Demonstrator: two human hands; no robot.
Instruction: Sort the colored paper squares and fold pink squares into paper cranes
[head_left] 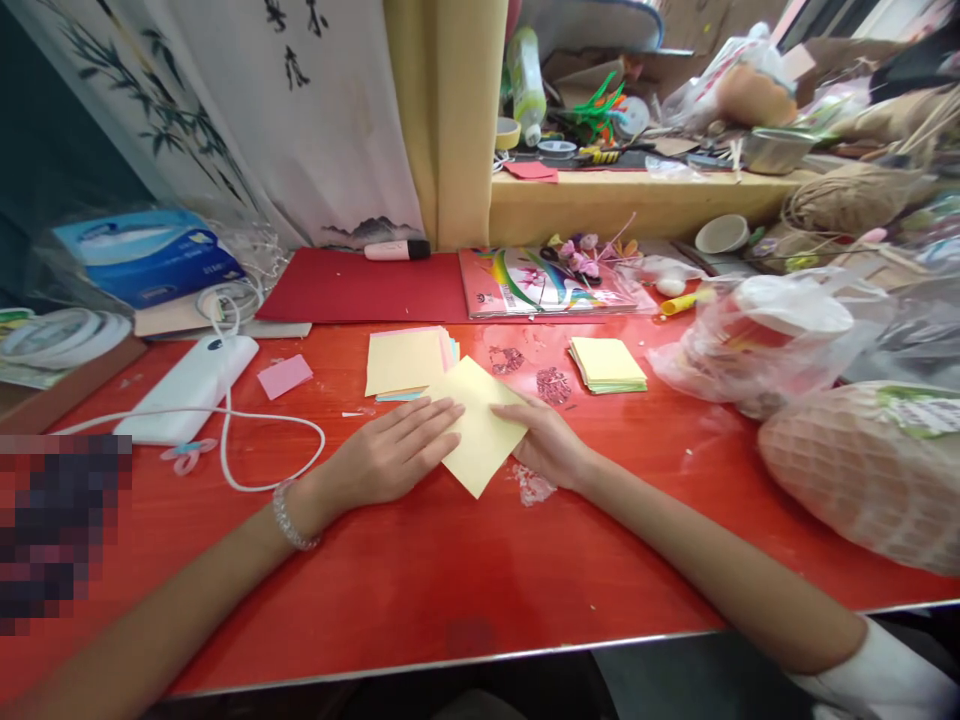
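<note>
Yellow sheet (pixel 484 430): located at the centre of the red table (pixel 450 585), turned with one corner towards the person, and taken here as the centre of the dial. Right hand (pixel 551 440), at 3 o'clock: closed on the sheet's right-hand corner, thumb on top, remaining fingers largely concealed beneath. Left hand (pixel 390 455), at 9 o'clock: palm down, fingers straight and close together, fingertips on the sheet's left edge; thumb hidden, so whether it pinches the paper cannot be told. A beaded bracelet (pixel 291 518) is noted on the left wrist. Paper stack (pixel 405 362), cream uppermost, lies at 11 o'clock, just beside the sheet. Yellow-topped pad (pixel 607 362) lies at 2 o'clock, apart from the right hand. Pink slip (pixel 285 376) and, beyond it, white power bank (pixel 180 395) with looped cable (pixel 324 445) lie towards 9 to 10 o'clock. Colourful packet (pixel 525 285) lies at 1 o'clock.
</note>
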